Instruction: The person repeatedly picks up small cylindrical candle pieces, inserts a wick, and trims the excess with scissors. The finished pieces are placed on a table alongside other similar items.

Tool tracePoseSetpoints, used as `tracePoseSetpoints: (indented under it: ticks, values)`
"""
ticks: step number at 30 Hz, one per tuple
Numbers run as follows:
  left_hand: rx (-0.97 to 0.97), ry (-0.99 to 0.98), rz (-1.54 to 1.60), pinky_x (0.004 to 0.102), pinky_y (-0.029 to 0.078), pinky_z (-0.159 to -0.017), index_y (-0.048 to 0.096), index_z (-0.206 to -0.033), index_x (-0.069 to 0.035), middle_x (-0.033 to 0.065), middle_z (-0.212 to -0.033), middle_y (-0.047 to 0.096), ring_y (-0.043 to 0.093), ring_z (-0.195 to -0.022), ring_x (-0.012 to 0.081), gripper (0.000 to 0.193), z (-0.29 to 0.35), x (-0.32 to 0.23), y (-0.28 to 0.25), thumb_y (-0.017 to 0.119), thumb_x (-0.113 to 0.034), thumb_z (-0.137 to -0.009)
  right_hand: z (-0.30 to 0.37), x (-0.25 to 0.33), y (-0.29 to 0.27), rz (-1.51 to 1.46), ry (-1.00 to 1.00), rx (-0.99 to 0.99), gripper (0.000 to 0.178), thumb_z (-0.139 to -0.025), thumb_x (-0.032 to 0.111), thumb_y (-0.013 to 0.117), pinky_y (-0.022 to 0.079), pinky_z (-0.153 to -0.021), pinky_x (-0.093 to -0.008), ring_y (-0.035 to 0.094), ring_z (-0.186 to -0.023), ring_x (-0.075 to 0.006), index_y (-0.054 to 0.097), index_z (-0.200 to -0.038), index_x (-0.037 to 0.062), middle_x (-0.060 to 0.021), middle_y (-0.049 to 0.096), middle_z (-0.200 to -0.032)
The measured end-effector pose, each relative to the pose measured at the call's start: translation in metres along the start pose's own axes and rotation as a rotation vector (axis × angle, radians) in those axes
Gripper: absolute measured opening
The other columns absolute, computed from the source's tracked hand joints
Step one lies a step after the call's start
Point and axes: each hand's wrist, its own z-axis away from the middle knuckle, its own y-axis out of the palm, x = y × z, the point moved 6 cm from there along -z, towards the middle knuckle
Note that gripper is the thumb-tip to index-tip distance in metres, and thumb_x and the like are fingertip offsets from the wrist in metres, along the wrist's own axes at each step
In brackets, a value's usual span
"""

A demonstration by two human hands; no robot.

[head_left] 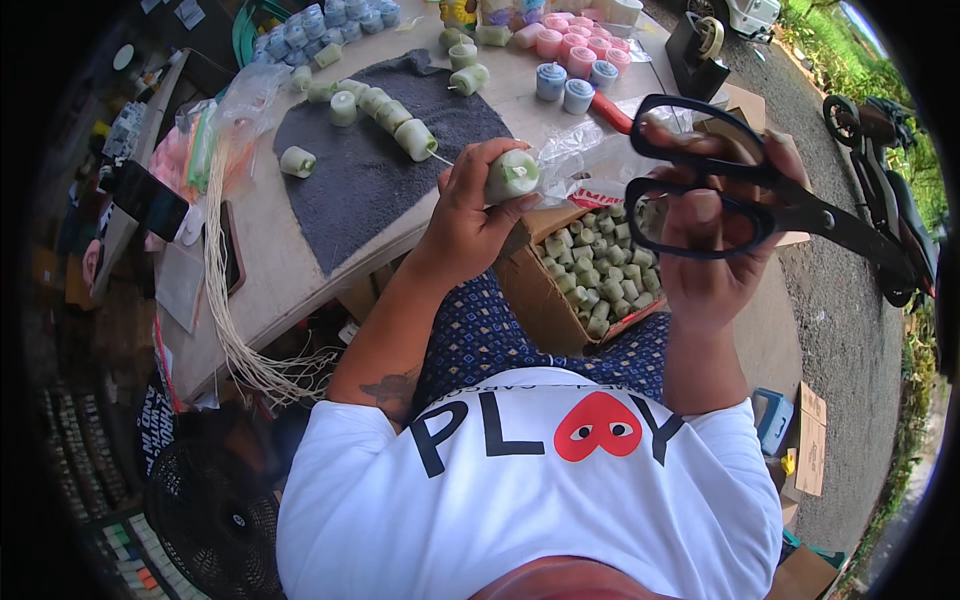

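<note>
My left hand point(455, 225) grips a short green-and-white candle point(512, 176) between thumb and fingers, its end turned up with a small wick stub. A thin white wick runs just left of that hand toward a row of similar candles point(385, 112) on a dark grey cloth point(345, 215). Raised on the right, my right hand point(722, 235) holds black-handled scissors point(848, 228), fingers around the loops and blades pointing away to the right. The scissors are apart from the candle. Single green-and-white candles point(298, 162) also lie on the cloth.
Below the table edge, a cardboard box point(535, 285) holds many green candles. Pink candles point(575, 45) and blue candles point(325, 28) stand at the back, near a black tape dispenser point(695, 65). A bundle of white wicks point(222, 280) hangs over the left edge, beside a phone point(150, 200).
</note>
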Motion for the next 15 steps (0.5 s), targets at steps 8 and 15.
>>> tracePoseSetpoints:
  ticks: [8,15]
  values:
    - [0.007,-0.009,-0.021,0.0397,0.03,-0.095,0.049,-0.122,-0.015,0.0057,-0.112,0.057,0.054,-0.106,0.0244,0.045,0.004,0.001,-0.001,0.069,-0.02,-0.082,0.005,-0.007,0.01,0.001,0.104,-0.044,0.06,-0.089,-0.002,0.056,0.052,-0.086,-0.0326,0.062,-0.103,-0.0266,0.025,-0.137,0.0109,-0.0179,0.057,-0.112]
    - [0.043,0.103,-0.119,0.0303,0.041,-0.093,0.047,-0.123,-0.007,0.0078,-0.116,0.055,0.052,-0.106,0.0173,0.041,-0.003,-0.006,0.001,0.065,-0.009,-0.086,-0.009,0.002,0.013,-0.076,0.063,-0.118,0.055,-0.09,-0.002,0.054,0.045,-0.091,-0.0295,0.06,-0.102,-0.0158,0.028,-0.137,0.0096,-0.0118,0.057,-0.108]
